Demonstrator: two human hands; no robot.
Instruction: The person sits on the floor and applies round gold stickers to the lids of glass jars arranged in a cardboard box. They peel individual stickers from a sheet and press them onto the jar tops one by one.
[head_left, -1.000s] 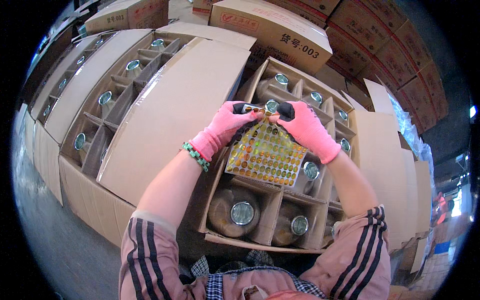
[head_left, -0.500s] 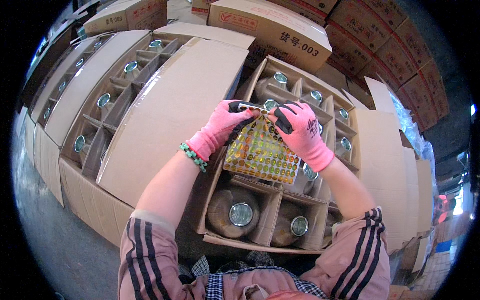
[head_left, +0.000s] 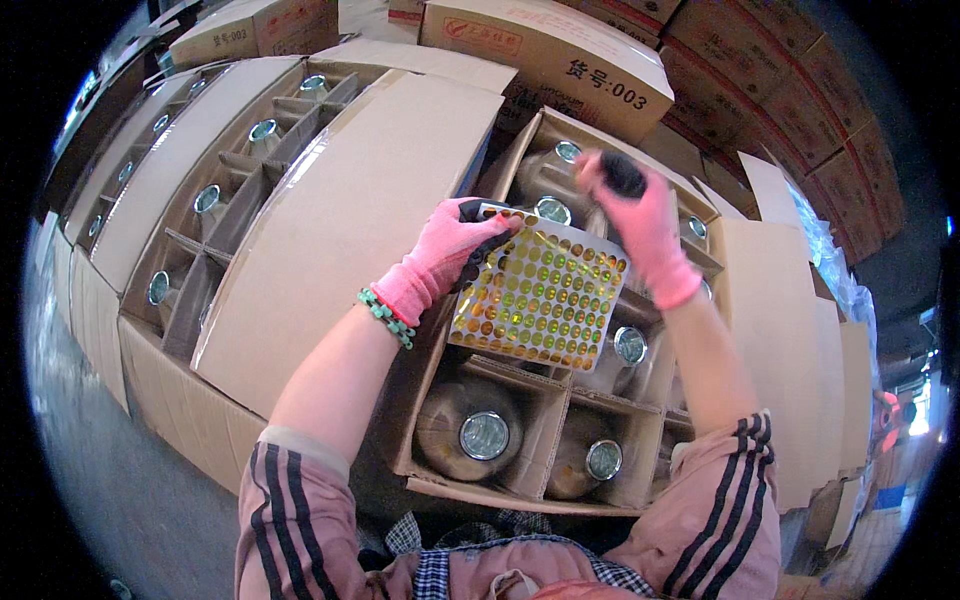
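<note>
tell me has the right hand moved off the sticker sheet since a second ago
Yes. The right hand has left the sticker sheet and gone up toward the far end of the open carton.

Sticker sheet sits between both hands, over the divided box of bottles; more boxes lie beyond.

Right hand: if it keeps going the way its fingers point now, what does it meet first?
Probably the metal-capped bottle in the far cell of the open carton; the right hand points at it, though depth is unclear.
</note>
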